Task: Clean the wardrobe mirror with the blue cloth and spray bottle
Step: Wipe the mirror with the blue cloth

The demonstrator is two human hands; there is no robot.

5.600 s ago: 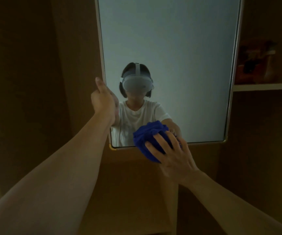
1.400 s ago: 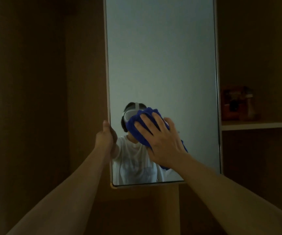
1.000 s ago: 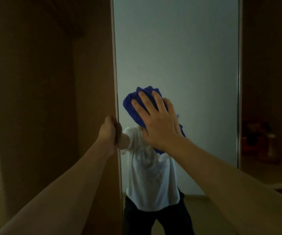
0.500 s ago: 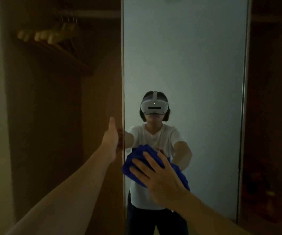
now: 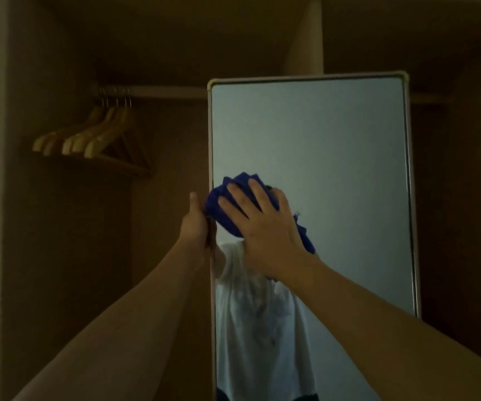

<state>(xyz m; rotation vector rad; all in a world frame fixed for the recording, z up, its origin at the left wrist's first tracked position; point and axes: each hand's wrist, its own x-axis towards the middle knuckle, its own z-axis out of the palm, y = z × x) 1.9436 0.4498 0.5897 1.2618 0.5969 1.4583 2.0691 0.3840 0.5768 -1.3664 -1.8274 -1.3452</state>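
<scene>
two hands at tall upright mirror [image 5: 320, 169]: left hand [image 5: 194, 227] grips its left edge; right hand [image 5: 265, 230], fingers spread, presses blue cloth [image 5: 233, 204] near that edge; unwiped glass lies up and rightward.

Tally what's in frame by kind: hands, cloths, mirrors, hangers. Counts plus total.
Hands: 2, the left hand gripping the mirror's left edge and the right hand pressing the cloth on the glass
Blue cloth: 1
Mirror: 1
Wooden hangers: 4 hooks show on the rail
Spray bottle: 0 in view
Total: 8
</scene>
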